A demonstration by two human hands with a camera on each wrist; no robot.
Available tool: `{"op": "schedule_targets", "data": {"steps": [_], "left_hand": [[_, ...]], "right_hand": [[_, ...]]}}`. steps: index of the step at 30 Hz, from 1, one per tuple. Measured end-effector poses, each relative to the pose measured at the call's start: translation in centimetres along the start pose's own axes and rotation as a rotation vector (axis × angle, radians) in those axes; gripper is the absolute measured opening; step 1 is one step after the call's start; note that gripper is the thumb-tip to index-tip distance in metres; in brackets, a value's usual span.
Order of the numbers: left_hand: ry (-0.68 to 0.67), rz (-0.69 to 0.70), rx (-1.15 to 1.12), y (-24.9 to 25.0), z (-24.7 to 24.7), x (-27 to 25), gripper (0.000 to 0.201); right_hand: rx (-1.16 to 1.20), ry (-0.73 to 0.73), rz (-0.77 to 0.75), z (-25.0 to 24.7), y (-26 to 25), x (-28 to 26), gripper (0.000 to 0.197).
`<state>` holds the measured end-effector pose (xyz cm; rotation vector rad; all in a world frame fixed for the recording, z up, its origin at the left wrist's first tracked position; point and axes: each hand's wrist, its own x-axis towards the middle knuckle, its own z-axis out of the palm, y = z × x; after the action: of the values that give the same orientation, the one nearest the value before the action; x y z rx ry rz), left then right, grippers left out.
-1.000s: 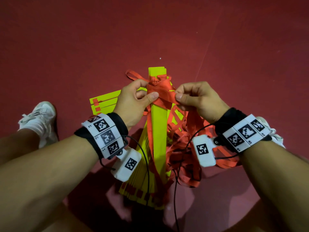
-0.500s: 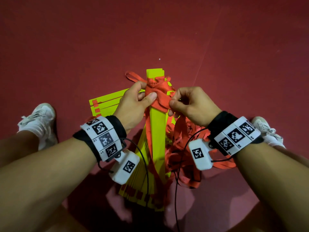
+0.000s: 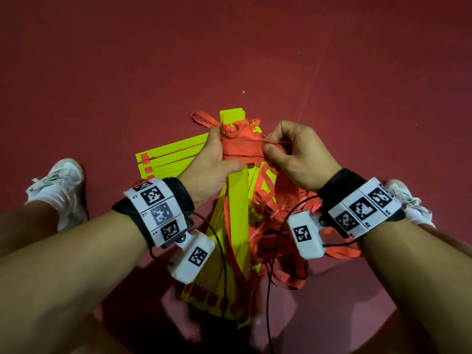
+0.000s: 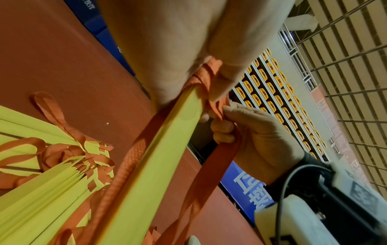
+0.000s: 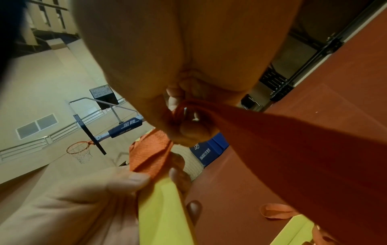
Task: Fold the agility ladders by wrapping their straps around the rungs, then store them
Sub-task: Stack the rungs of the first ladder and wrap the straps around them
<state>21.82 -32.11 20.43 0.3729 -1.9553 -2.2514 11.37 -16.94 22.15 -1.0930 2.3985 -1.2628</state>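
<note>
Left hand: the left hand (image 3: 212, 162) grips the far end of the stack of yellow rungs (image 3: 237, 215), thumb lying across the near edge of the wrapped strap, fingers curled round behind it.
Right hand: the right hand (image 3: 293, 154) pinches the orange strap (image 3: 242, 148) between thumb and forefinger just right of the stack, the other fingers curled.
Strap: wound in several turns round the far end of the rungs, bunched into a knot-like lump on the far side; a free length runs from the right hand down toward the loose straps (image 3: 278, 241) heaped to the right.
Rungs: the stack is held tilted, its near end resting on the red floor (image 3: 102, 72) between the forearms.
Second ladder: more yellow rungs (image 3: 168, 159) lie flat on the floor to the left, behind the left hand.
Feet: a white shoe (image 3: 58, 185) at the left edge, another (image 3: 406, 200) at the right.
</note>
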Motion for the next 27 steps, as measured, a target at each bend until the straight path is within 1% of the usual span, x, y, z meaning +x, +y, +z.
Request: {"op": "schedule_targets", "data": {"steps": [5,7,10,11,13,16,19,21,23,25,27], "left_hand": [[0.032,0.045,0.065,-0.7,-0.2,0.2,0.052],[0.059,0.05,0.076,-0.9,-0.3,0.3,0.05],[0.073,0.068,0.088,-1.4,-0.5,0.6,0.049],[0.08,0.074,0.094,-1.6,-0.6,0.7,0.048],[0.087,0.089,0.097,-1.7,-0.7,0.9,0.047],[0.058,0.092,0.038,-1.6,-0.7,0.8,0.044],[-0.006,0.102,-0.05,-1.3,-0.3,0.5,0.045],[-0.049,0.114,-0.1,-1.1,-0.2,0.3,0.048],[-0.069,0.098,-0.145,-1.1,-0.3,0.2,0.052],[-0.07,0.082,-0.192,-1.1,-0.4,0.2,0.056],[-0.071,0.099,-0.211,-1.0,-0.6,0.1,0.058]], "right_hand": [[0.041,-0.031,0.036,-0.3,-0.4,0.0,0.011],[0.151,-0.065,0.005,-0.4,-1.2,-0.1,0.01],[0.337,-0.156,0.023,-0.5,-2.0,-0.6,0.01],[0.351,-0.188,0.036,-0.4,-2.0,-0.7,0.011],[0.297,-0.221,0.065,-0.2,-1.6,-0.8,0.014],[0.092,-0.194,0.099,-0.1,-0.6,-0.6,0.023],[-0.016,-0.114,0.113,0.1,0.0,-0.5,0.022],[-0.028,-0.061,0.128,0.2,0.3,-0.5,0.02],[0.007,-0.03,0.105,0.4,0.4,-0.5,0.02],[0.052,-0.02,0.074,0.6,0.3,-0.6,0.018],[0.087,-0.021,0.058,0.8,0.2,-0.6,0.016]]}}
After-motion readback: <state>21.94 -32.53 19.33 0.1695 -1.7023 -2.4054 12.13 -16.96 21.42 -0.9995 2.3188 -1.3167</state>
